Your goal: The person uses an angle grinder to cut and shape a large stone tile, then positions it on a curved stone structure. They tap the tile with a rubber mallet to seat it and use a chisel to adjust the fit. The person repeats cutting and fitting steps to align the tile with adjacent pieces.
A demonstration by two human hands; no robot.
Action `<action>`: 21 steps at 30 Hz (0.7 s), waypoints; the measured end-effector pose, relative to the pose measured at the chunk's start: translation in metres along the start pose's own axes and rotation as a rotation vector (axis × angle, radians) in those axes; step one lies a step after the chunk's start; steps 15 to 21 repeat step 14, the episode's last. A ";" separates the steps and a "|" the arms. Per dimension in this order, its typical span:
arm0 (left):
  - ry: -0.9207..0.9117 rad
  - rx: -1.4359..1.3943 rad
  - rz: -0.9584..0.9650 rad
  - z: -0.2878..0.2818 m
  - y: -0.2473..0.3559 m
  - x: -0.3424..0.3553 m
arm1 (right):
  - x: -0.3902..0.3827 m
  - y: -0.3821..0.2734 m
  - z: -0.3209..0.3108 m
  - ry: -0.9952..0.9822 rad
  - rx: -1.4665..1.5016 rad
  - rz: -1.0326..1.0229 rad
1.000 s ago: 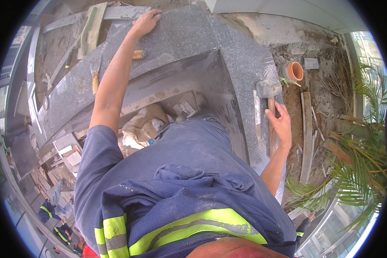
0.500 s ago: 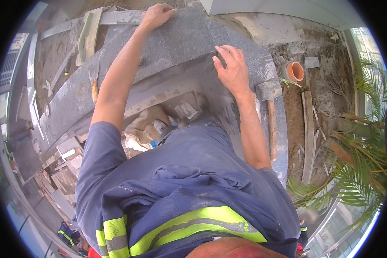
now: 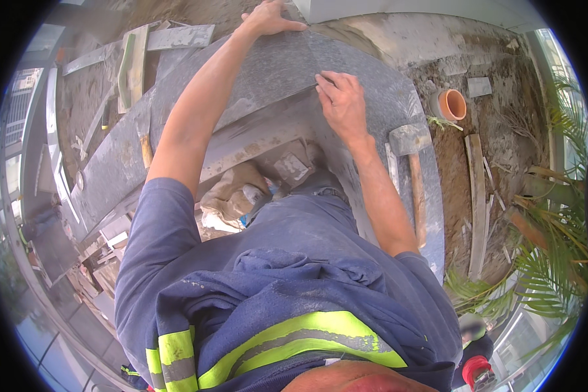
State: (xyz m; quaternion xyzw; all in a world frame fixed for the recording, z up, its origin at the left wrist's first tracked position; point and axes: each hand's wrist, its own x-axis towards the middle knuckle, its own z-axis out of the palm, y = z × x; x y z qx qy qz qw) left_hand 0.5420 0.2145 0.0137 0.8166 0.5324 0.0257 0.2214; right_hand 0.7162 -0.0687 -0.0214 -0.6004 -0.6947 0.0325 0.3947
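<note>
A curved grey stone slab spans in front of me, with a recess below its inner edge. At the slab's far edge, my left hand rests with thumb and fingers apart and nothing visible in it. My right hand hovers by the inner edge, its fingers loosely bent and slightly apart; I see no object in them. Right of that forearm, a hammer with a blocky grey head and wooden handle lies on the slab. Left of my left forearm lies a tool with a wooden handle, its blade partly visible.
Beyond the slab on the right are an orange pipe-like pot, a wooden plank on soil and palm leaves. Boards lie at the far left. Below the slab sits a tan sack. Another person shows at the lower right.
My left hand has slid rightward along the far edge, its thumb now stretched out. My right hand has shifted slightly left, with its thumb and fingers closer together.
</note>
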 end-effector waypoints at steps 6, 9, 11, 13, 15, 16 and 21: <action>0.008 -0.029 -0.058 0.003 0.002 0.002 | 0.000 0.004 0.002 0.000 0.004 0.001; 0.013 -0.012 -0.054 0.006 -0.002 0.004 | 0.001 0.005 0.003 -0.009 0.012 -0.011; 0.029 -0.002 -0.043 0.010 -0.003 0.006 | 0.001 0.005 0.003 -0.016 0.009 -0.010; 0.030 -0.001 -0.042 0.013 -0.005 0.008 | 0.001 0.004 0.002 -0.024 0.003 -0.006; 0.024 -0.005 -0.047 0.014 -0.007 0.010 | 0.001 0.003 0.002 -0.030 -0.002 -0.002; 0.024 -0.005 -0.047 0.014 -0.007 0.010 | 0.001 0.003 0.002 -0.030 -0.002 -0.002; 0.024 -0.005 -0.047 0.014 -0.007 0.010 | 0.001 0.003 0.002 -0.030 -0.002 -0.002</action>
